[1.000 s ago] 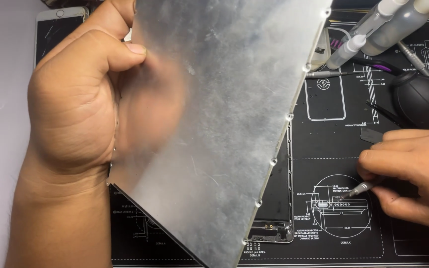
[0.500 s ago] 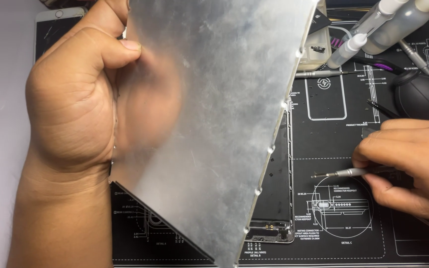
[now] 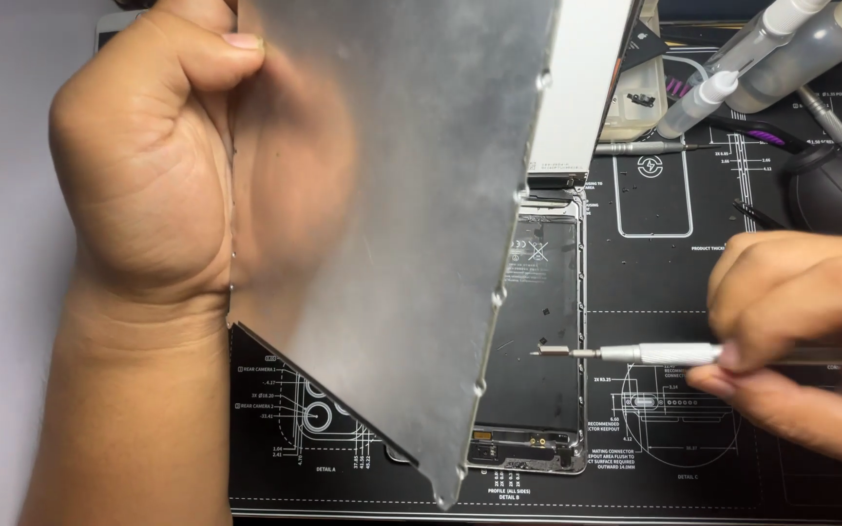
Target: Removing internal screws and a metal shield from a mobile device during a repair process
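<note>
Our left hand (image 3: 148, 166) fingers closed on tilted metal plate (image 3: 392, 214), right hand (image 3: 801, 331) at 3 o'clock pinching screwdriver (image 3: 655, 353), tip over open phone (image 3: 538, 341)

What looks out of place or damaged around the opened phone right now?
Nothing looks spilled or broken. The oddest thing: the left hand holds the metal plate tilted up over the opened phone, hiding much of it, while the right hand points a screwdriver sideways over it.
</note>
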